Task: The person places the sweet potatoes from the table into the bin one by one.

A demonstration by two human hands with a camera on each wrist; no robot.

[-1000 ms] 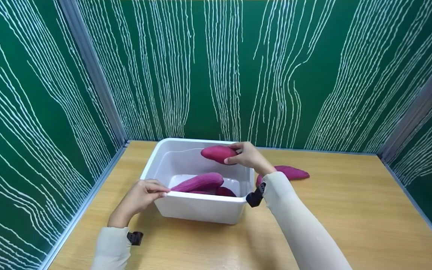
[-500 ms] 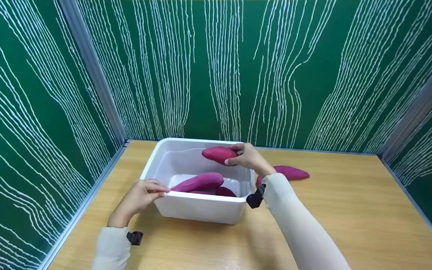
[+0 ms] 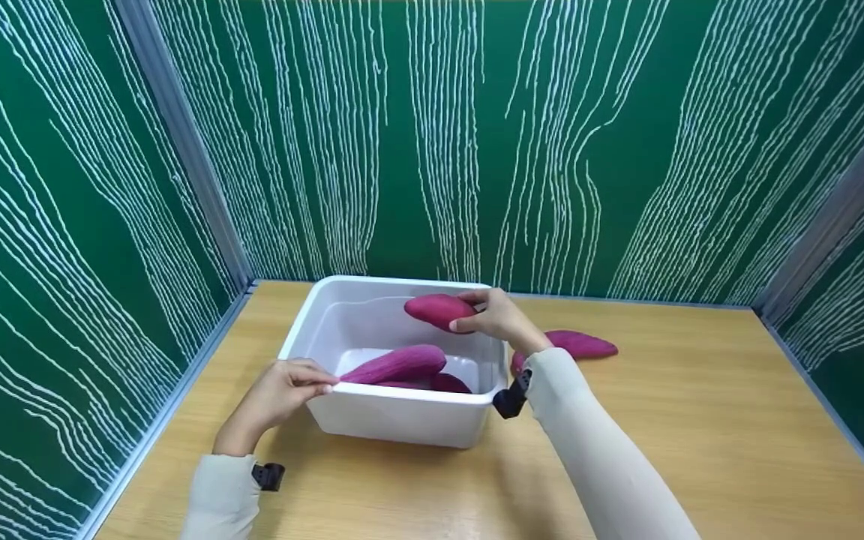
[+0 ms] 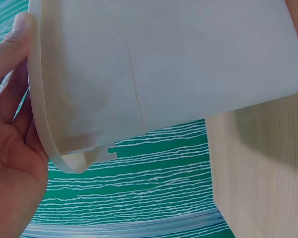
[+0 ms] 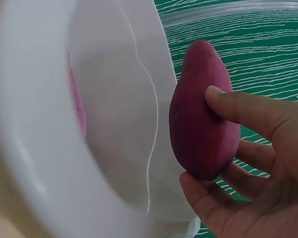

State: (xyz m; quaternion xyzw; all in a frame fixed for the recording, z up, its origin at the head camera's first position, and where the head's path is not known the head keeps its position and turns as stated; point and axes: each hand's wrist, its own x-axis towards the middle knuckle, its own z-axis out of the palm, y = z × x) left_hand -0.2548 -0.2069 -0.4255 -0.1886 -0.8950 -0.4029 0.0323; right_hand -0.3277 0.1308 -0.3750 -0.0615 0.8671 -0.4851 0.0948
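Note:
A white plastic tub (image 3: 394, 412) stands on the wooden table. My left hand (image 3: 282, 394) pinches its near rim close to the left corner; in the left wrist view the thumb and fingers sit at the rim (image 4: 37, 89). My right hand (image 3: 503, 319) grips a reddish-purple sweet potato (image 3: 436, 310) over the far right part of the tub. In the right wrist view the thumb lies across this sweet potato (image 5: 201, 119), with fingertips below it. Inside the tub rest a long pink sweet potato (image 3: 402, 363) and a darker one (image 3: 449, 383); the near wall partly hides them.
To the right of the tub, more purple sweet potato (image 3: 584, 345) lies on the table (image 3: 702, 420), partly hidden by my right wrist. Green panels (image 3: 447, 150) with white wavy lines enclose the table at the back and sides.

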